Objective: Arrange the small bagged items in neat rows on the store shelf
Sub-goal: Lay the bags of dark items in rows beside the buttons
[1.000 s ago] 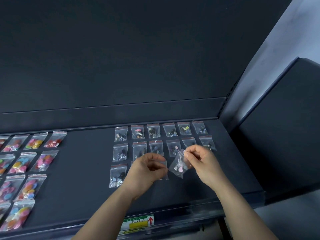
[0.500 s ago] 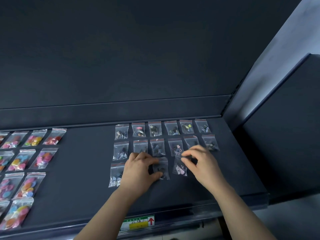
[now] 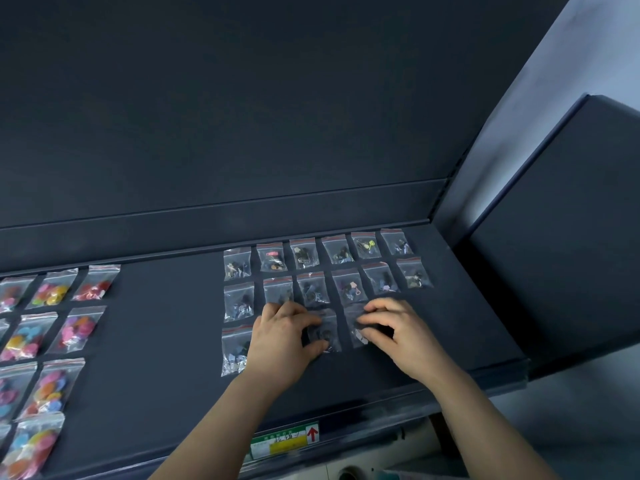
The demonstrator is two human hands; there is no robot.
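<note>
Small clear zip bags of dark trinkets (image 3: 304,256) lie in two full rows on the dark shelf (image 3: 166,341), with a shorter third row in front. My left hand (image 3: 282,341) has its thumb and fingertips curled round the edges of a third-row bag (image 3: 327,329). Just to its right, the fingers and thumb of my right hand (image 3: 401,336) pinch a bag with pale pink pieces (image 3: 355,323) that lies flat on the shelf. At the row's left end lies another bag (image 3: 233,348). My left hand may hide one more.
Bigger bags of colourful buttons (image 3: 52,292) fill the shelf's left part in rows. The shelf's back wall rises behind, and a dark side panel (image 3: 561,258) closes the right end. A price label (image 3: 285,441) sits on the front edge.
My right hand brought the pink-piece bag down from the air onto the shelf in the third row. My left hand moved onto the neighbouring bag. The camera came closer.
</note>
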